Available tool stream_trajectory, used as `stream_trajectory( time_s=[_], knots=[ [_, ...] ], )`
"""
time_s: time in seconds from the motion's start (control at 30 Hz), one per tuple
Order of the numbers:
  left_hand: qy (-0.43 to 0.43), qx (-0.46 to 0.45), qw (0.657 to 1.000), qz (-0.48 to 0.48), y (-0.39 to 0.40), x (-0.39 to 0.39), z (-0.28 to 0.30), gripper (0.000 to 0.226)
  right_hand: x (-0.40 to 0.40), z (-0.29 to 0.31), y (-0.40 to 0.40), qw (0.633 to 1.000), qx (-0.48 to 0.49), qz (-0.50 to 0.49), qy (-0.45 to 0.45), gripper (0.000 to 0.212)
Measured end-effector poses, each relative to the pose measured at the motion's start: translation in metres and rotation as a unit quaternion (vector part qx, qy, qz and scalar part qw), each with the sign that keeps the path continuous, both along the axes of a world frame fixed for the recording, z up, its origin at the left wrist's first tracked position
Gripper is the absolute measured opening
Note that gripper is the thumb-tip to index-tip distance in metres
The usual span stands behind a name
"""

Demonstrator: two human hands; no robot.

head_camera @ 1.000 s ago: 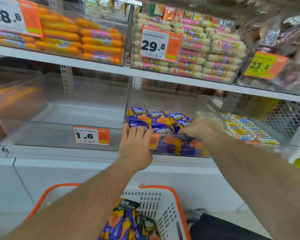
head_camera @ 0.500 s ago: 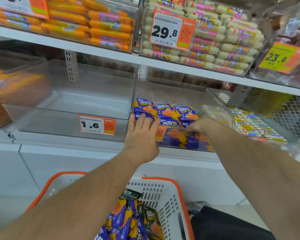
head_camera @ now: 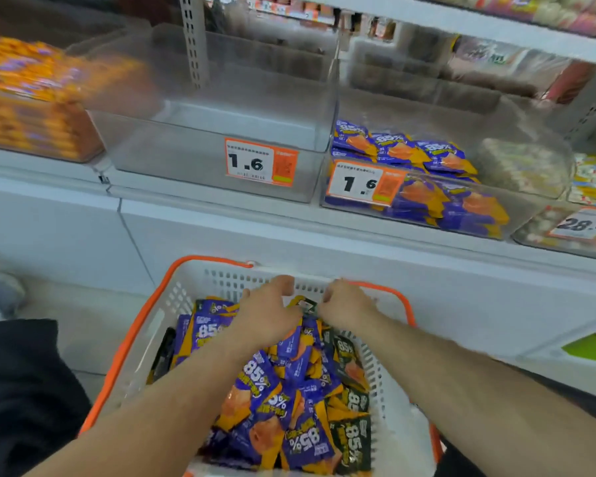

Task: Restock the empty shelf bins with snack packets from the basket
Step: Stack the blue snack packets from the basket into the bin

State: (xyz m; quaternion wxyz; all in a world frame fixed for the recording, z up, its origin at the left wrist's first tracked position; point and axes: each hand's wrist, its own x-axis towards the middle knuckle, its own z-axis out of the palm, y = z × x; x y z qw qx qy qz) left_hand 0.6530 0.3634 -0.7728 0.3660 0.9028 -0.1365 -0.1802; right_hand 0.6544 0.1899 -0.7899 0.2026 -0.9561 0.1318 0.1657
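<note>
Two hands, left hand (head_camera: pixel 267 313) and right hand (head_camera: pixel 346 304), dig among basket (head_camera: pixel 128 342) packets (head_camera: pixel 272 383); curled fingers' grip unclear.

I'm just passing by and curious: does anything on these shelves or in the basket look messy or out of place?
Mostly tidy. The clear bin behind the left 1.6 tag is bare, while its neighbour holds purple packets. In the basket, a few dark green packets lie jumbled among the purple ones.
</note>
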Motion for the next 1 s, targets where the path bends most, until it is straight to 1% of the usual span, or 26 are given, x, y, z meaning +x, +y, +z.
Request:
stream_trajectory(
  time_s=[0.07, 0.13, 0.2, 0.27, 0.3, 0.37, 0.4, 0.43, 0.5, 0.53, 0.57, 0.63, 0.67, 0.73, 0.8, 0.87, 0.9, 0.93, 1.0],
  knots=[
    [0.050, -0.017, 0.998, 0.013, 0.010, -0.007, -0.009, 0.056, 0.001, -0.043, 0.011, 0.996, 0.044, -0.024, 0.078, 0.031],
    [0.067, -0.011, 0.998, 0.020, 0.017, -0.013, -0.015, 0.053, -0.002, -0.083, 0.019, 0.991, 0.058, -0.026, 0.118, 0.037],
    [0.064, 0.009, 0.998, 0.024, 0.023, -0.017, -0.019, 0.048, -0.012, -0.107, 0.026, 0.989, 0.054, -0.026, 0.132, 0.039],
    [0.063, 0.016, 0.997, 0.029, 0.026, -0.020, -0.024, 0.046, -0.022, -0.120, 0.027, 0.989, 0.063, -0.055, 0.124, 0.040],
    [0.068, 0.015, 0.997, 0.031, 0.027, -0.021, -0.026, 0.046, -0.025, -0.124, 0.028, 0.987, 0.073, -0.078, 0.119, 0.037],
    [0.081, 0.019, 0.996, 0.033, 0.027, -0.021, -0.030, 0.046, -0.027, -0.129, 0.031, 0.973, 0.114, -0.167, 0.109, 0.014],
    [0.086, 0.021, 0.995, 0.034, 0.026, -0.021, -0.031, 0.046, -0.027, -0.132, 0.030, 0.961, 0.141, -0.214, 0.106, 0.019],
    [0.092, 0.021, 0.995, 0.034, 0.026, -0.022, -0.031, 0.046, -0.026, -0.135, 0.029, 0.950, 0.170, -0.240, 0.105, 0.031],
    [0.098, 0.021, 0.994, 0.032, 0.024, -0.024, -0.031, 0.046, -0.024, -0.135, 0.027, 0.949, 0.187, -0.232, 0.101, 0.053],
    [0.101, 0.019, 0.994, 0.032, 0.024, -0.024, -0.031, 0.046, -0.024, -0.134, 0.028, 0.955, 0.174, -0.220, 0.097, 0.055],
    [0.106, 0.015, 0.994, 0.035, 0.024, -0.025, -0.030, 0.046, -0.023, -0.129, 0.029, 0.960, 0.157, -0.213, 0.086, 0.047],
    [0.118, 0.004, 0.992, 0.046, 0.024, -0.025, -0.028, 0.047, -0.020, -0.121, 0.031, 0.969, 0.112, -0.209, 0.067, 0.018],
    [0.125, -0.003, 0.991, 0.052, 0.025, -0.025, -0.028, 0.048, -0.018, -0.115, 0.033, 0.971, 0.094, -0.208, 0.065, 0.009],
    [0.144, -0.022, 0.987, 0.071, 0.025, -0.026, -0.030, 0.049, -0.011, -0.100, 0.034, 0.973, 0.083, -0.207, 0.067, 0.011],
    [0.176, -0.057, 0.977, 0.108, 0.024, -0.027, -0.033, 0.050, -0.005, -0.072, 0.031, 0.978, 0.070, -0.186, 0.066, 0.004],
    [0.211, -0.094, 0.961, 0.154, 0.019, -0.028, -0.032, 0.052, 0.001, -0.041, 0.023, 0.986, 0.054, -0.148, 0.057, 0.013],
    [0.223, -0.108, 0.953, 0.171, 0.015, -0.028, -0.032, 0.055, 0.003, -0.026, 0.018, 0.991, 0.049, -0.119, 0.046, 0.013],
    [0.232, -0.122, 0.948, 0.183, 0.011, -0.028, -0.030, 0.058, 0.003, -0.011, 0.012, 0.994, 0.050, -0.092, 0.030, 0.013],
    [0.241, -0.160, 0.937, 0.195, 0.001, -0.027, -0.023, 0.065, 0.001, 0.017, -0.001, 0.995, 0.072, -0.064, -0.006, 0.022]
  ],
)
